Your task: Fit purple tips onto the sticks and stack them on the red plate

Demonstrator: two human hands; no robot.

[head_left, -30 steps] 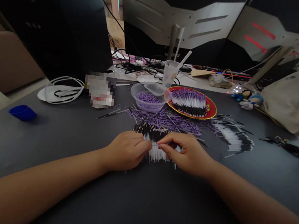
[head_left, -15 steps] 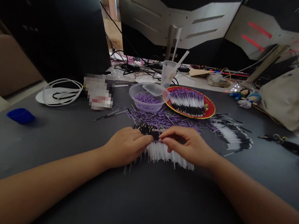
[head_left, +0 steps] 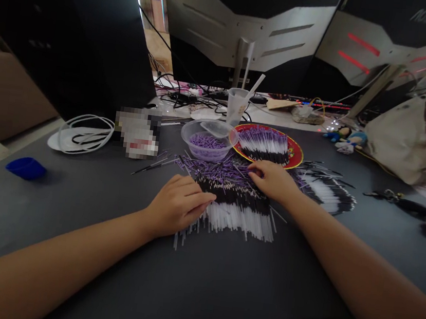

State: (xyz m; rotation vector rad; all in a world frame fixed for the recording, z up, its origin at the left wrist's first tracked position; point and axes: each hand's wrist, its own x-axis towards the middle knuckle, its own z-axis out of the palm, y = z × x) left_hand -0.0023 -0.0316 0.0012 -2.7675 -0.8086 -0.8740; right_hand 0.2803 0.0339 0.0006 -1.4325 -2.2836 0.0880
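A row of thin black-and-white sticks lies on the dark table in front of me. My left hand rests on the row's left end with its fingers curled together over the sticks. My right hand lies farther back, fingers bent and pinched at the loose purple tips scattered behind the row. What the right fingers hold, if anything, is too small to make out.
A clear bowl of purple tips and a red plate of finished sticks stand behind the pile. More sticks lie to the right. A blue cap, a white mask, a plastic cup, pliers and monitors surround the area.
My right hand left the spot next to my left hand and reached back and to the right, to the purple tips. The left hand stayed on the row.
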